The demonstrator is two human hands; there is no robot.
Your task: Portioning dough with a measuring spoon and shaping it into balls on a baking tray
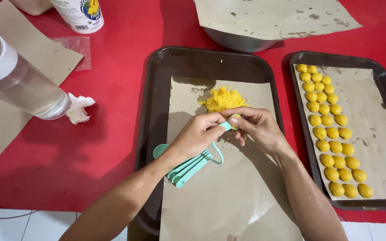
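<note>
Red tabletop (121, 40), seen from above, with two dark brown trays side by side.

Near tray (157, 89): lined with a sheet of brown paper (228, 196). A loose heap of yellow dough (223, 99) sits on the paper toward the far end.

Left hand (197, 134): fingers curled around a set of mint-green measuring spoons (193, 165) joined on a ring. One small spoon (234, 121) is raised; the others hang below the palm and rest on the paper. The thumb and forefinger pinch its handle just behind the bowl.

Right hand (258, 129): fingers bent in, fingertips closed over the small spoon's bowl. A dab of yellow dough fills the bowl and shows between the thumb and forefinger of this hand. The two hands touch at the spoon, just short of the dough heap.

Right tray (380, 71): also paper-lined. Rows of small yellow dough balls (331, 134) run three across down its left side; the rest of its paper is greasy and stained.

Far edge: a metal bowl (240, 42) under a spotted sheet of brown paper.

Left side: a clear plastic bottle (18, 80) lying tilted, a crumpled white tissue (79, 108) touching its end, and a white printed container (81, 15) further back.
</note>
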